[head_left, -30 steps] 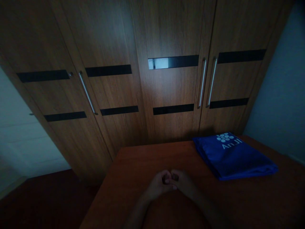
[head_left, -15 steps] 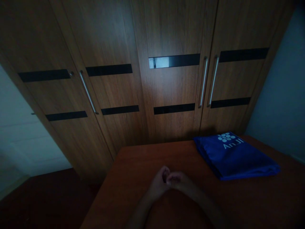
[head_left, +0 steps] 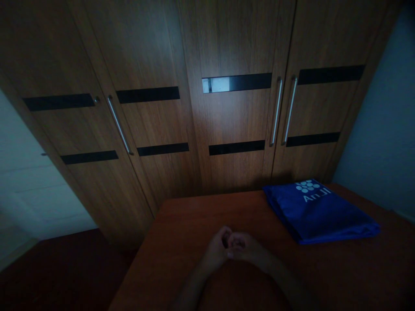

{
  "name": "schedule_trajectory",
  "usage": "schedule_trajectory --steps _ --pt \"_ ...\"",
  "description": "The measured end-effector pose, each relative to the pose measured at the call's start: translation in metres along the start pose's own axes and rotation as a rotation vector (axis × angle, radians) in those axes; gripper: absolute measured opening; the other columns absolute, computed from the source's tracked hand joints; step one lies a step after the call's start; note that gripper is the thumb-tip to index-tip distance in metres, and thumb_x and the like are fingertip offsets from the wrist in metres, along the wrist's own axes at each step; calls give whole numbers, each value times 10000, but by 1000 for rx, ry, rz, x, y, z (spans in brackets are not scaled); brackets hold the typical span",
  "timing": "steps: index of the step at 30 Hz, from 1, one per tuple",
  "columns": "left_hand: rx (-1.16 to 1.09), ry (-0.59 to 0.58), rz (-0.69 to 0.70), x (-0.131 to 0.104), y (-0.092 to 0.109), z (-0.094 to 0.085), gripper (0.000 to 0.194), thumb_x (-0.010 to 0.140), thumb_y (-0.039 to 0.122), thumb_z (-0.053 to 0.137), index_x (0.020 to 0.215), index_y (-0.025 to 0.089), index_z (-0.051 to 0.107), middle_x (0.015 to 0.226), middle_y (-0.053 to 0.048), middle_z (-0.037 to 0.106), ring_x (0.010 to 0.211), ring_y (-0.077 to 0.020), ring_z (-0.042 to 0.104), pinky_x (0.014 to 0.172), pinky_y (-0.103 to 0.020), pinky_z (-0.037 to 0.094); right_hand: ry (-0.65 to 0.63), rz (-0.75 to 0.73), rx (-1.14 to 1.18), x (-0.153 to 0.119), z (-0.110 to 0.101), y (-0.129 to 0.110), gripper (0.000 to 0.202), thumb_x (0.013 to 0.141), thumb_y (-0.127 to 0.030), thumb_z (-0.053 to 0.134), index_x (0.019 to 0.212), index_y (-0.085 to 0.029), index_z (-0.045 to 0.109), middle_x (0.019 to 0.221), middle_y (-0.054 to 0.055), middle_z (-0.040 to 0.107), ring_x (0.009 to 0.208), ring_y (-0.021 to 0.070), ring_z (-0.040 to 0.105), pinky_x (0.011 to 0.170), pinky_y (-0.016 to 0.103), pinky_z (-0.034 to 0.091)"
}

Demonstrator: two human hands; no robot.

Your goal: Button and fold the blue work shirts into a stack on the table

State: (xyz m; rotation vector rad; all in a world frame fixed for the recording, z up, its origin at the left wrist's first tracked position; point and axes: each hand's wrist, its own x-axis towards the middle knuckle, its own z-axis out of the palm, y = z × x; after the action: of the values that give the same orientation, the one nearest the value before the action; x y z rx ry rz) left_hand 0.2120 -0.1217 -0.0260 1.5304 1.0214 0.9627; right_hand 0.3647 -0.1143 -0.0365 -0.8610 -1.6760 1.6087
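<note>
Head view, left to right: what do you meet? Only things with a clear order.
Pale surface at the left edge → leftmost silver handle → left hand → right hand → blue folded fabric.

The left hand point(head_left: 215, 252) reaches less far across beneath the right hand point(head_left: 251, 248) than a second ago. Half a second on from their last pose, a pale digit tip, unclear whose, now shows between the hands, just below the right hand's curled fingers.
</note>
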Motion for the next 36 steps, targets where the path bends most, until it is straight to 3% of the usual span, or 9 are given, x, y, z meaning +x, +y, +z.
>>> schedule_trajectory --steps 7,14,18,23,30,36 --pt "17 -18 32 1 -3 -3 205 641 189 640 820 166 544 732 11 583 662 -126 506 606 -235 371 87 -33 -21 3 2 -2 280 634 -363 750 691 -189 538 662 -48 486 621 99 437 561 208 315" --pt "13 -70 91 4 -17 -7 270 668 171 597 937 174 578 851 -23 630 778 -162 560 688 -258 417 171 -67 -49 8 3 4 360 609 -444 735 658 -203 471 655 -43 464 626 111 423 566 219 324" --pt "71 -64 155 3 -17 -8 258 721 312 606 938 174 583 857 -38 630 781 -176 564 699 -272 426 165 -84 -48 6 3 6 317 657 -427 698 666 -199 479 658 -44 449 622 108 412 572 220 315" --pt "85 -84 232 1 -14 -9 392 795 506 531 964 157 583 905 -79 636 813 -200 576 724 -296 439 178 -79 -56 8 3 9 301 668 -445 672 671 -199 499 675 -32 486 637 120 442 599 233 343" --pt "61 -94 209 2 -16 -10 391 779 502 550 972 164 590 914 -78 649 834 -212 592 740 -303 451 197 -58 -85 7 7 4 298 652 -433 688 671 -203 500 662 -36 481 640 123 455 598 236 361" --pt "59 -102 182 1 -20 -10 320 761 407 585 973 168 594 917 -67 652 833 -203 590 733 -293 449 164 -76 -75 4 8 1 301 669 -405 681 663 -205 456 653 -49 423 623 111 414 576 225 334"
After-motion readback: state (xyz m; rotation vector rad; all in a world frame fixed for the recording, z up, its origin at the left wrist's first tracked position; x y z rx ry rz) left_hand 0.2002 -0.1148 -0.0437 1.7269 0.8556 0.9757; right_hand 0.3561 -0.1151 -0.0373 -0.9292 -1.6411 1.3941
